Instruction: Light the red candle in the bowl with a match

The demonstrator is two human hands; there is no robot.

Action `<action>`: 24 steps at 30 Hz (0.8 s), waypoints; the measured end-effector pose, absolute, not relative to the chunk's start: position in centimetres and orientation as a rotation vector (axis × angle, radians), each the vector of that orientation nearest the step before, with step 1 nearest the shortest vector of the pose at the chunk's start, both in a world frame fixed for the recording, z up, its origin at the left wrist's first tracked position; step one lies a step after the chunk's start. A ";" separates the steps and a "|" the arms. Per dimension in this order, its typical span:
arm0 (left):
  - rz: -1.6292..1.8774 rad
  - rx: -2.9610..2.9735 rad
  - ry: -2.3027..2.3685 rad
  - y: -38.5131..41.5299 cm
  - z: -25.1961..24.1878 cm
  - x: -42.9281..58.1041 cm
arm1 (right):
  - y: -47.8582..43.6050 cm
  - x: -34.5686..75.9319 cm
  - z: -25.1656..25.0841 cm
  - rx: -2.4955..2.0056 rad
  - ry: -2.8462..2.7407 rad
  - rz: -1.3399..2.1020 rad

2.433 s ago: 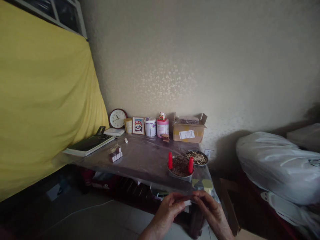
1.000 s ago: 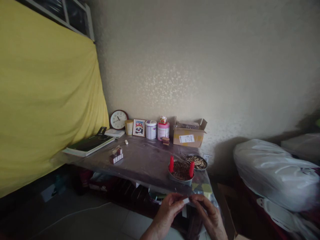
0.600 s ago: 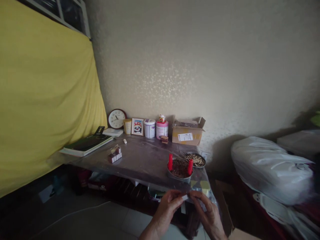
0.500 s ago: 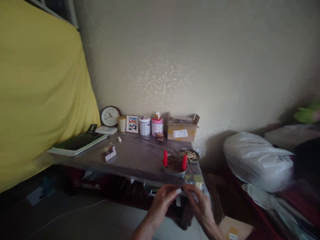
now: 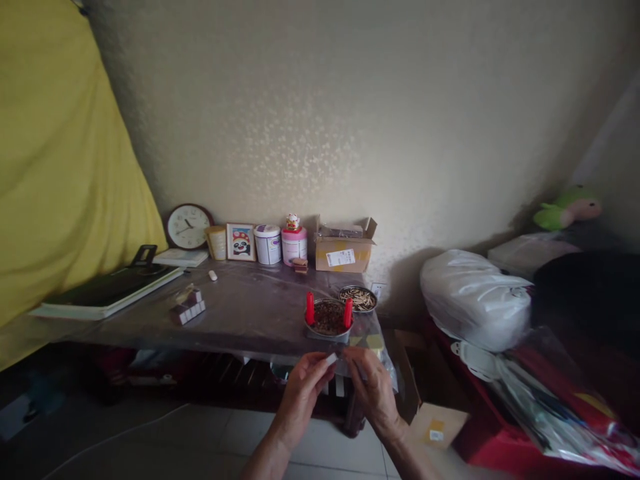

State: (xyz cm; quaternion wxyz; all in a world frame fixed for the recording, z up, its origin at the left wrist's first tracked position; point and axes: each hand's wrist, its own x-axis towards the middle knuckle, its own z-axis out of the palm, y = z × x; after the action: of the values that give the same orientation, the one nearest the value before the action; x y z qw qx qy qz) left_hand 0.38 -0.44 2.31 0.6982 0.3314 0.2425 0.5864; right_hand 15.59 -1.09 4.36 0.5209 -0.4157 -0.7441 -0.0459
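My left hand (image 5: pixel 303 395) and my right hand (image 5: pixel 374 393) meet in front of the table's near edge, fingers pinched together on a small pale box (image 5: pixel 331 359) held between them. Just beyond the hands, a metal bowl (image 5: pixel 329 326) of dark material holds two red candles (image 5: pixel 310 308). A second dish (image 5: pixel 358 299) with pale sticks sits behind it.
The plastic-covered table (image 5: pixel 240 313) carries a clock (image 5: pixel 189 227), tins (image 5: pixel 267 244), a cardboard box (image 5: pixel 342 251), small stacked boxes (image 5: pixel 189 310) and a book (image 5: pixel 105 297). A yellow cloth (image 5: pixel 50 167) hangs at left. White bags (image 5: pixel 475 307) and clutter fill the right.
The view has swung to the right, so the table slid left and a green plush toy came into sight. My hands stay together on the small box.
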 end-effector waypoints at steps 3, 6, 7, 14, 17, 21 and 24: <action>1.326 0.713 0.544 -0.3 2.3 0.4 | -1.7 15.7 5.6 -0.982 -1.748 -0.134; 1.335 0.704 0.557 -0.1 2.4 0.4 | -2.6 15.5 6.6 -0.908 -1.722 -0.129; 1.333 0.705 0.560 -0.1 2.5 0.5 | -2.6 15.4 6.6 -0.881 -1.754 -0.134; 1.327 0.756 0.545 -0.8 3.2 0.3 | 0.5 17.3 3.8 -1.141 -1.727 -0.231; 1.314 0.741 0.557 -0.9 3.3 0.2 | 1.0 18.6 3.8 -1.207 -1.558 -0.123; 1.303 0.710 0.569 -0.9 3.0 0.1 | 0.3 19.2 4.3 -1.243 -1.357 0.160; 1.295 0.705 0.594 -0.8 2.6 0.0 | -0.1 19.2 4.8 -1.236 -1.174 0.393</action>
State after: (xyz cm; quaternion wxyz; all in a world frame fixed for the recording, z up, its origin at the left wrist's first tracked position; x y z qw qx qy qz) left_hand 0.04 -0.81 2.65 0.7005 0.3165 0.2669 0.5813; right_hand 19.19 -0.13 4.78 0.6411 -0.5423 -0.5150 0.1722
